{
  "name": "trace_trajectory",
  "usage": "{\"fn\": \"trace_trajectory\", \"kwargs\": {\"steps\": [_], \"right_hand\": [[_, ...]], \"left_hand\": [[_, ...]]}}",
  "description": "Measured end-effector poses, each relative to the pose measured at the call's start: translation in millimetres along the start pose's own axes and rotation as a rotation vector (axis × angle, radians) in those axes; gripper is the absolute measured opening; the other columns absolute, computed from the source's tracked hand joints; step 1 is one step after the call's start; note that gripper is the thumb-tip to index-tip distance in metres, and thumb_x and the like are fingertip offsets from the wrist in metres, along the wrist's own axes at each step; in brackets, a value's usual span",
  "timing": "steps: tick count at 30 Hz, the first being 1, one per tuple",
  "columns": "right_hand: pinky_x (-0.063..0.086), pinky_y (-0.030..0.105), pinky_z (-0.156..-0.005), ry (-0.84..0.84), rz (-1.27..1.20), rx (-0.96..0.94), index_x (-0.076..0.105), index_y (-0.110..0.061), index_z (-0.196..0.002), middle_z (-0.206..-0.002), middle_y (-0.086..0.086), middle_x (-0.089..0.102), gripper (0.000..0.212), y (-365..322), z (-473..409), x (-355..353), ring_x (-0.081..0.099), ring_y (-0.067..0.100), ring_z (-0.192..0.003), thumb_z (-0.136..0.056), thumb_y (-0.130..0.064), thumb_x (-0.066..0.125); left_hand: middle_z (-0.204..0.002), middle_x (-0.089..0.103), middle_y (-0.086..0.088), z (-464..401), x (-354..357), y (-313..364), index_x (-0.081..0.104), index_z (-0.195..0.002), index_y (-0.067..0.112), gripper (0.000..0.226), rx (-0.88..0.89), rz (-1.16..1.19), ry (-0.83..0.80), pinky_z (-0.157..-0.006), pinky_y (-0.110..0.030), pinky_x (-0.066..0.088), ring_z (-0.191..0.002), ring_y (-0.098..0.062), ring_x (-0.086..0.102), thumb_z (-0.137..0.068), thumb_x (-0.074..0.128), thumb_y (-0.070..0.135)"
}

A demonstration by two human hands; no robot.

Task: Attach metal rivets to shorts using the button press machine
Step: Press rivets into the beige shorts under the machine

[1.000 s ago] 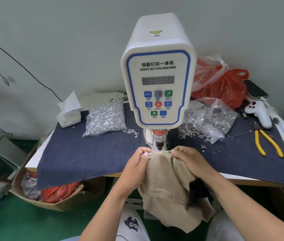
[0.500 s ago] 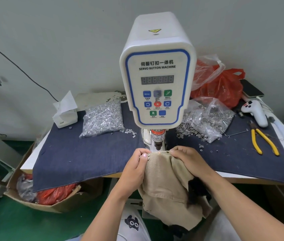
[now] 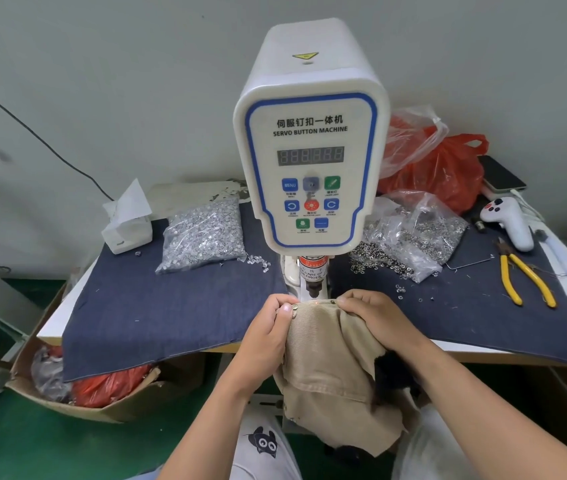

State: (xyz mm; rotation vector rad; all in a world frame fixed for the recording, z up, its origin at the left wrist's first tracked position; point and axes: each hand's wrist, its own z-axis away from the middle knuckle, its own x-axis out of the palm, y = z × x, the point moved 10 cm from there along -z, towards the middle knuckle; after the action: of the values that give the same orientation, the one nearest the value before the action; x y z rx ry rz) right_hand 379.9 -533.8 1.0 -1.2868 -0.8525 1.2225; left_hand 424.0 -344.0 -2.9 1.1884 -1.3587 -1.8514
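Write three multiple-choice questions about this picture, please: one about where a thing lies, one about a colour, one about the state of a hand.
1. Where do the yellow-handled pliers lie?
A. on the dark blue denim cloth, to the right of the white servo button machine
B. in the cardboard box on the floor
C. on top of the machine

2. What colour are the fabric shorts held under the machine's press head?
A. red
B. beige
C. green

3. What is the left hand doing?
A. hanging idle beside the table
B. pressing the MENU button
C. pinching the top edge of the shorts

Answers: 1 A, the pliers rest on the cloth at the right side. 2 B, the cloth is plainly beige. 3 C, thumb and fingers close on the edge beside a metal rivet; the right hand has its grip on the other side.
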Motion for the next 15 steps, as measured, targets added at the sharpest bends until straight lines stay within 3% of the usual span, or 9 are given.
{"fn": "trace_trajectory", "kwargs": {"steps": [15], "right_hand": [[0.041,0.009,-0.064,-0.026,-0.017,0.003,0.071,-0.021,-0.07,-0.064,-0.016,0.064,0.03,5.9,-3.7,0.3,0.054,-0.006,-0.063,-0.098,-0.015,0.062]], "left_hand": [[-0.108,0.068,0.018,0.2,-0.3,0.6,0.063,-0.109,0.045,0.025,0.018,0.032,-0.006,-0.086,-0.025,0.043,-0.104,0.001,0.062,-0.106,0.038,0.045]]}}
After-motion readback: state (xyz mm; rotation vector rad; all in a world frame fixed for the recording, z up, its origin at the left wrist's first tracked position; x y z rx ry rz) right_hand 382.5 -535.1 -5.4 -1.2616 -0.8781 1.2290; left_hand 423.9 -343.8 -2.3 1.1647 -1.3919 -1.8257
